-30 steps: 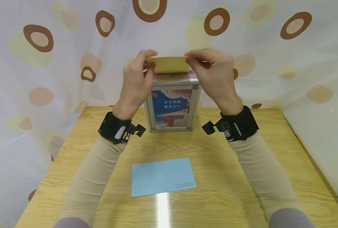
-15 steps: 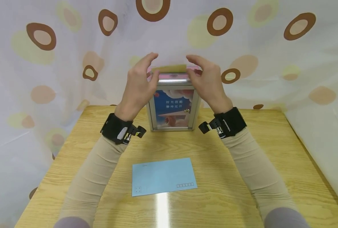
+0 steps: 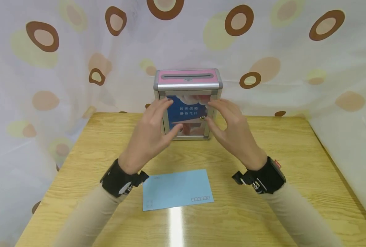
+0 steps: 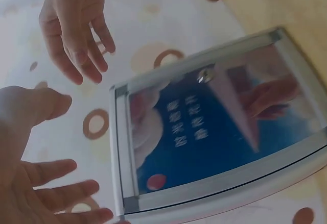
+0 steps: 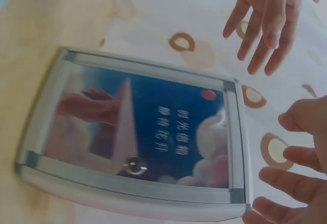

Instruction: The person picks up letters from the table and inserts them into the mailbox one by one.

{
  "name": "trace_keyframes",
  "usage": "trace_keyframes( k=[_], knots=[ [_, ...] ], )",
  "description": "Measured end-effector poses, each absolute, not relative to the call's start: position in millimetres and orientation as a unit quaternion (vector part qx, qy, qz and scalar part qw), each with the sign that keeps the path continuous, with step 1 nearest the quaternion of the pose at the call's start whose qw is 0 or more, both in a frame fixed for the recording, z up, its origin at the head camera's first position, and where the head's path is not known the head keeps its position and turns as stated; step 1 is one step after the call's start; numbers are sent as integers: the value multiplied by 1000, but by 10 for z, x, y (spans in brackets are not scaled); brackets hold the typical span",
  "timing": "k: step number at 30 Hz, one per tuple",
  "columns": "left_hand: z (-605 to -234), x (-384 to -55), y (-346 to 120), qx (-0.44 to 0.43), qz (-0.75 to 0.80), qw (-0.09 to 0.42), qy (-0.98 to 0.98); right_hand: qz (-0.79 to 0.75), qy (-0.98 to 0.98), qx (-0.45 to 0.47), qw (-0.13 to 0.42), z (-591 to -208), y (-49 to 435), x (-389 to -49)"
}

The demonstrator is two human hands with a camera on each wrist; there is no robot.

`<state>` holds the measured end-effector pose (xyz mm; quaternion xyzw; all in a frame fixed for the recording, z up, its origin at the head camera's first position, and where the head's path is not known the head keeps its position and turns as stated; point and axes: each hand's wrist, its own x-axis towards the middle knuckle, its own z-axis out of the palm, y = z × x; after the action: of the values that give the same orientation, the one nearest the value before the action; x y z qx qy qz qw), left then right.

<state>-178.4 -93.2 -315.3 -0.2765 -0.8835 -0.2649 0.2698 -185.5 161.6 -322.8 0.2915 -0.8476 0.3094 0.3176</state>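
Observation:
Both hands hold nothing. In the head view my left hand (image 3: 150, 132) is in front of the left side of a mailbox (image 3: 187, 86), fingers spread and slightly bent. My right hand (image 3: 232, 128) mirrors it at the right side, its thumb overlapping the small round lock (image 3: 202, 118). The mailbox stands upright, silver-framed, with a pink top and a slot (image 3: 187, 76) in which no paper shows. Its front panel (image 4: 204, 112) carries a blue picture with white characters. A light blue envelope (image 3: 178, 190) lies flat on the table, nearer to me, partly behind the left wrist's camera.
The wooden table (image 3: 263, 212) reaches back to a white curtain (image 3: 281, 68) with brown and yellow ring patterns, which also hangs along the left and right sides. A bright light reflection (image 3: 176, 226) shows on the table below the envelope.
The yellow paper pinched by both hands a second ago has gone down through the mailbox slot, out of sight. Both hands have let go and moved down and toward me.

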Motion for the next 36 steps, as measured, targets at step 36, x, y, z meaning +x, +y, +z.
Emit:
trace_keyframes(
  k=[36],
  knots=[
    [-4477, -543, -1142, -100, -156, -111, -976, 233, -968, 79, -43, -4495, 1669, -580]
  ],
)
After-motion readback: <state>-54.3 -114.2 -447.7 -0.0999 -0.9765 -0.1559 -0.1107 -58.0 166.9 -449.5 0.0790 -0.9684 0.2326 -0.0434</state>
